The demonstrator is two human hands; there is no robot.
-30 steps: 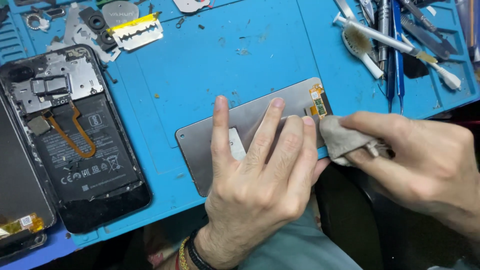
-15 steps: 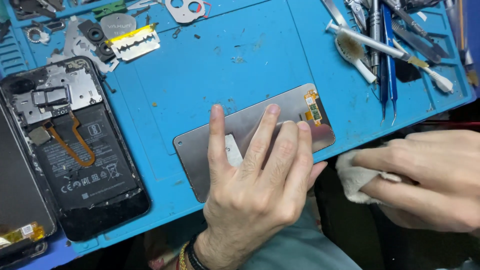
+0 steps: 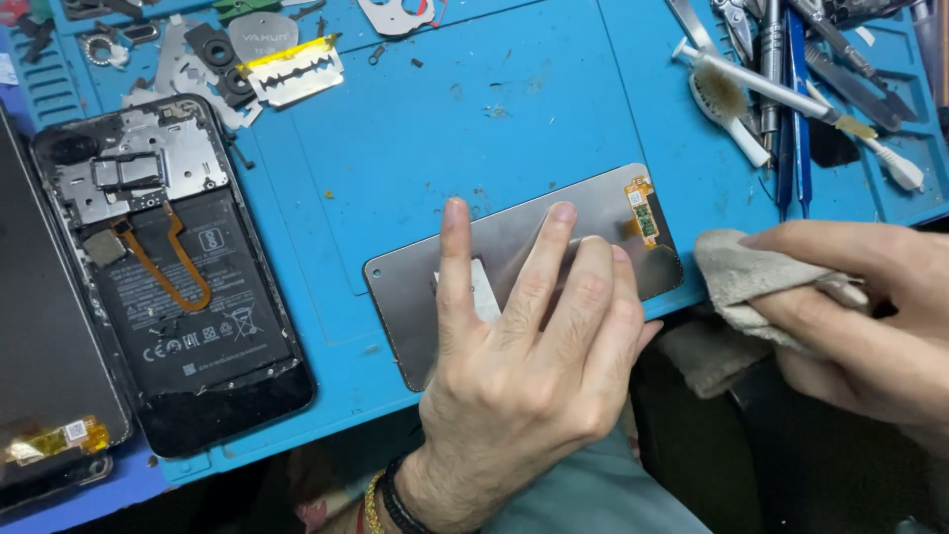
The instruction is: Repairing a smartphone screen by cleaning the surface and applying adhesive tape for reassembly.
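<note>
A grey phone display panel (image 3: 534,232) lies face down near the front edge of a blue work mat (image 3: 435,129), with a small orange flex connector (image 3: 643,210) at its right end. My left hand (image 3: 529,346) presses flat on the panel, fingers spread over its middle. My right hand (image 3: 860,316) hovers just right of the panel, beyond the mat's edge, pinching a beige cloth (image 3: 746,277). The cloth sits clear of the panel.
An opened black phone (image 3: 168,267) with exposed battery and orange ribbon lies at the left. A dark screen (image 3: 44,356) lies further left. A razor blade (image 3: 292,74) and metal parts sit at the back left. Tweezers, brushes and a syringe (image 3: 771,84) fill the back right.
My right hand with the cloth has drawn away from the panel's right end, off to the right past the mat's edge. My left hand stays pressed on the panel.
</note>
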